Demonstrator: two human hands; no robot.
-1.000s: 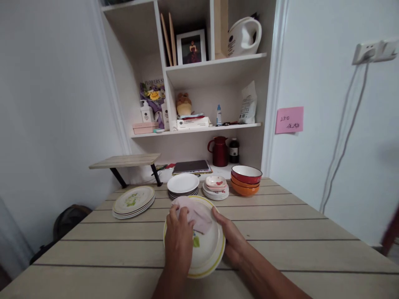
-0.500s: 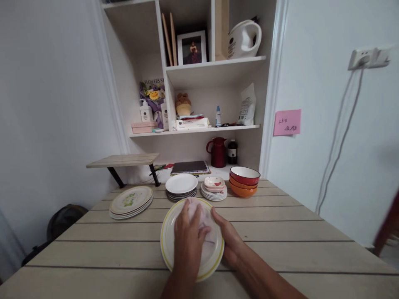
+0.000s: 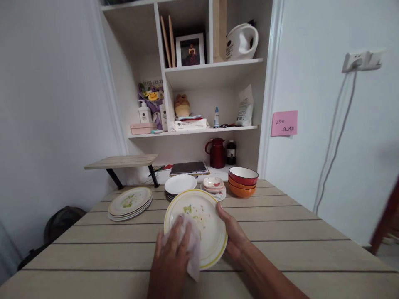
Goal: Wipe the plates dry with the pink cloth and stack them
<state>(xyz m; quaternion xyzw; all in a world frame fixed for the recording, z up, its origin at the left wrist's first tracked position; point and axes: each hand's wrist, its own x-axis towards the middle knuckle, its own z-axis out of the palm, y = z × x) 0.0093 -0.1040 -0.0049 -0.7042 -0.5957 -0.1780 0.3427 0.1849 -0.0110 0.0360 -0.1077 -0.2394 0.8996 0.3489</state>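
A round cream plate (image 3: 208, 236) with a yellow rim and a green floral print is held up, tilted, above the wooden table. My right hand (image 3: 233, 234) grips its right edge, thumb on the rim and the other fingers hidden behind it. A pale pink cloth (image 3: 195, 249) lies against the plate's lower left part. My left hand (image 3: 173, 249) presses on this cloth with its fingers somewhat spread, and the cloth's loose end hangs below the plate.
Floral plates (image 3: 130, 202) are stacked at left, white-topped plates (image 3: 181, 183) behind the held one, small dishes (image 3: 213, 182) and bowls (image 3: 243, 176) to the right. A small raised shelf (image 3: 121, 161) stands at back left; a red jug (image 3: 217, 153) sits behind.
My left hand and the cloth have moved from the plate's middle to its lower left, uncovering the print. The plate has shifted slightly up and right, with my right hand still on its edge.
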